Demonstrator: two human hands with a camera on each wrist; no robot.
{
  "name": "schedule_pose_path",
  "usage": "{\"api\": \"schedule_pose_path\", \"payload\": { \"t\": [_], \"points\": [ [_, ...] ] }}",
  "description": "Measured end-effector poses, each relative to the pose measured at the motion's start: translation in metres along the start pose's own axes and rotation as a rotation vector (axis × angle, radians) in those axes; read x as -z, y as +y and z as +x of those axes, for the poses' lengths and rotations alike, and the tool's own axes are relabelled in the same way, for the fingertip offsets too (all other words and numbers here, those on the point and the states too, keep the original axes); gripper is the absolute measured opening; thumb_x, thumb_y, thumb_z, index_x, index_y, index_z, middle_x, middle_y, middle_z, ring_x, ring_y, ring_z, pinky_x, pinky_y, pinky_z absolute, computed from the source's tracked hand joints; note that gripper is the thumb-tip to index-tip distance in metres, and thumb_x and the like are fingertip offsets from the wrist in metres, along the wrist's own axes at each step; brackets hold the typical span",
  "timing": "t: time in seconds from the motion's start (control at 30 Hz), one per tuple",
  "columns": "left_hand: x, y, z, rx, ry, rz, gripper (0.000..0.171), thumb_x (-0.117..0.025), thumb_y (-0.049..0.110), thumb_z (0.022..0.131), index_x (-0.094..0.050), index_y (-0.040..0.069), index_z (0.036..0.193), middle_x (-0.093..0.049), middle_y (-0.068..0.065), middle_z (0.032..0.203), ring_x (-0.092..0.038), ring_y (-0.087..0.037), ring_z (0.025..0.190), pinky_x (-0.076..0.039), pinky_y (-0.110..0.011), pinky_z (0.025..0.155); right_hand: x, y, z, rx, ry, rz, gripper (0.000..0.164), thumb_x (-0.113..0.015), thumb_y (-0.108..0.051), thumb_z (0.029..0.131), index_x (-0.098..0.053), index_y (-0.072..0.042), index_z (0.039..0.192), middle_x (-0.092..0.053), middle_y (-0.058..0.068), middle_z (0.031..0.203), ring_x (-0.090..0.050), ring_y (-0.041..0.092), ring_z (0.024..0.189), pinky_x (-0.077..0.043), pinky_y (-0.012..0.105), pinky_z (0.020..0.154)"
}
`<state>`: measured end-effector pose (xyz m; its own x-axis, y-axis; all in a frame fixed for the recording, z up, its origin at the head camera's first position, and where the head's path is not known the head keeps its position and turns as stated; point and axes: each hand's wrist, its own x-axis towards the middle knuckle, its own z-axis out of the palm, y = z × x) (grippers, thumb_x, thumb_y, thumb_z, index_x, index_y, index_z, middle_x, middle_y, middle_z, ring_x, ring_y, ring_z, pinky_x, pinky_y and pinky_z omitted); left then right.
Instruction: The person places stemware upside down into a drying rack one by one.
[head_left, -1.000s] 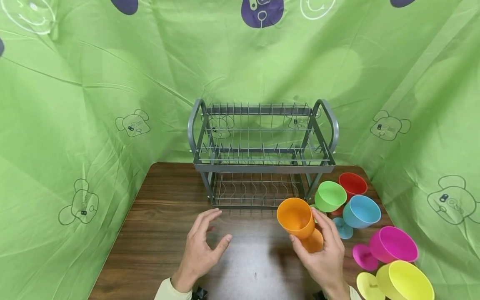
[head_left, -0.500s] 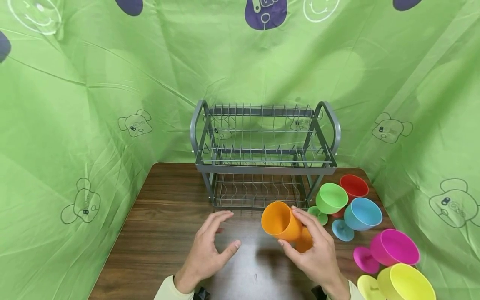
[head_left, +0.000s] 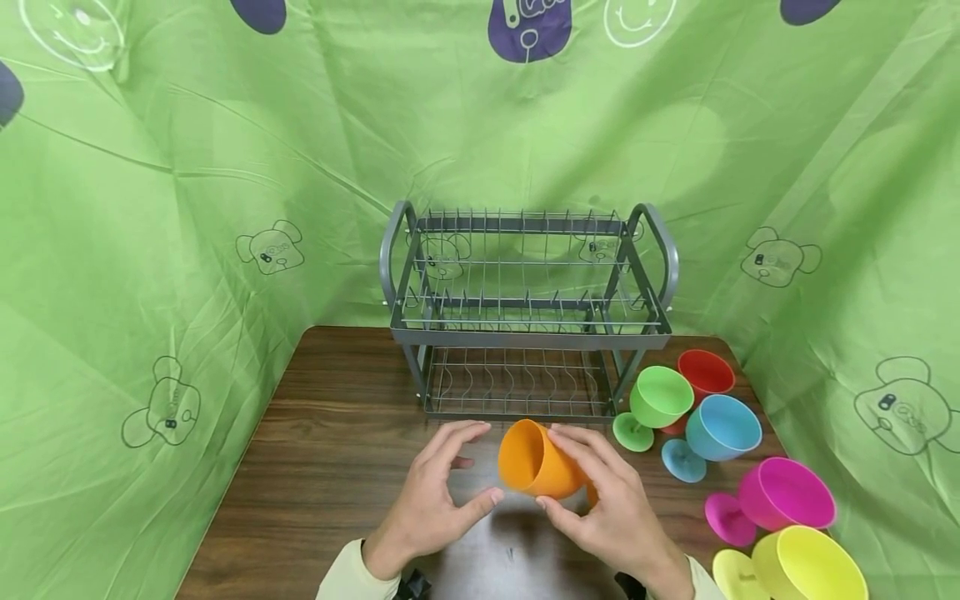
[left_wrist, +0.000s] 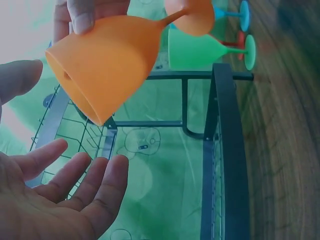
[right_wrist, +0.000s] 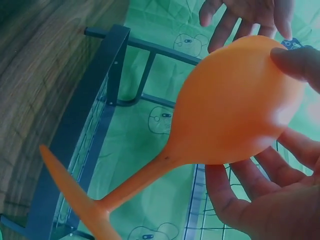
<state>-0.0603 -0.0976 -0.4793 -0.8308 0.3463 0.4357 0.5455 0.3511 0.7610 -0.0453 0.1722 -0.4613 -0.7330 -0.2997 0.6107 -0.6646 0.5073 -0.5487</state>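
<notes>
My right hand [head_left: 611, 508] grips an orange goblet [head_left: 551, 467] round its bowl, thumb on one side and fingers on the other. Tilted above the table, the goblet turns its mouth toward my left hand. In the right wrist view its stem and foot slant down to the left. My left hand [head_left: 435, 500] is held apart from the goblet, thumb and fingers spread, with nothing in it. In the left wrist view a gap shows between those fingers [left_wrist: 112, 185] and the rim. A grey two-tier dish rack [head_left: 531, 339] stands behind both hands.
Along the right of the wooden table [head_left: 300, 467] stand more goblets: a red one [head_left: 707, 372], a green one [head_left: 660, 398], a blue one [head_left: 722, 429], a magenta one [head_left: 783, 496] and a yellow one [head_left: 806, 562]. Green cloth [head_left: 150, 275] surrounds the table.
The right hand has carried the orange goblet leftward and tipped its mouth further to the left. My left hand has shifted slightly right, so the two hands are closer together.
</notes>
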Motion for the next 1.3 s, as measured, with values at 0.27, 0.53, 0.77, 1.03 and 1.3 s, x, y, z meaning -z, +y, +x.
{"api": "schedule_pose_path", "payload": {
  "t": [0.27,0.53,0.77,1.03,1.3],
  "points": [
    [-0.005,0.004,0.005,-0.016,-0.036,-0.050,0.075,-0.085,0.038,0.090,-0.051,0.015,0.153,-0.057,-0.003,0.148,-0.060,-0.023,0.129,-0.064,-0.038,0.091,-0.004,-0.004,0.006,0.060,-0.081,-0.022,0.079,-0.096,-0.017,0.074,-0.062,-0.009,0.146,-0.062,0.010,0.143,-0.066,0.026,0.122,-0.045,0.010,0.109],
    [-0.009,0.006,0.006,-0.051,-0.033,-0.064,0.076,-0.087,0.036,0.089,-0.051,0.016,0.153,-0.057,-0.003,0.147,-0.062,-0.024,0.128,-0.064,-0.032,0.089,-0.007,-0.007,0.009,0.133,-0.120,-0.056,0.080,-0.096,-0.018,0.075,-0.061,-0.010,0.147,-0.060,0.011,0.147,-0.062,0.027,0.130,-0.037,0.013,0.119],
    [-0.010,0.007,0.004,-0.013,-0.060,-0.054,0.077,-0.086,0.039,0.089,-0.051,0.020,0.154,-0.057,-0.006,0.148,-0.061,-0.021,0.129,-0.064,-0.033,0.090,-0.008,-0.006,0.008,0.143,-0.179,-0.093,0.084,-0.095,-0.017,0.075,-0.059,-0.012,0.150,-0.057,0.006,0.151,-0.059,0.026,0.133,-0.032,0.012,0.121],
    [-0.010,0.007,0.004,-0.002,-0.059,-0.045,0.074,-0.086,0.037,0.087,-0.054,0.019,0.151,-0.057,-0.005,0.147,-0.062,-0.021,0.127,-0.064,-0.031,0.089,-0.009,-0.007,0.007,0.129,-0.184,-0.097,0.085,-0.096,-0.017,0.074,-0.059,-0.013,0.150,-0.059,0.008,0.150,-0.059,0.026,0.133,-0.033,0.012,0.120],
    [-0.009,0.006,0.005,0.011,-0.015,-0.073,0.073,-0.088,0.033,0.085,-0.055,0.021,0.148,-0.059,-0.001,0.141,-0.063,-0.021,0.121,-0.065,-0.030,0.085,-0.011,-0.008,0.008,0.135,-0.126,-0.095,0.084,-0.097,-0.019,0.073,-0.061,-0.013,0.148,-0.060,0.009,0.148,-0.061,0.026,0.131,-0.037,0.013,0.119]
  ]
}}
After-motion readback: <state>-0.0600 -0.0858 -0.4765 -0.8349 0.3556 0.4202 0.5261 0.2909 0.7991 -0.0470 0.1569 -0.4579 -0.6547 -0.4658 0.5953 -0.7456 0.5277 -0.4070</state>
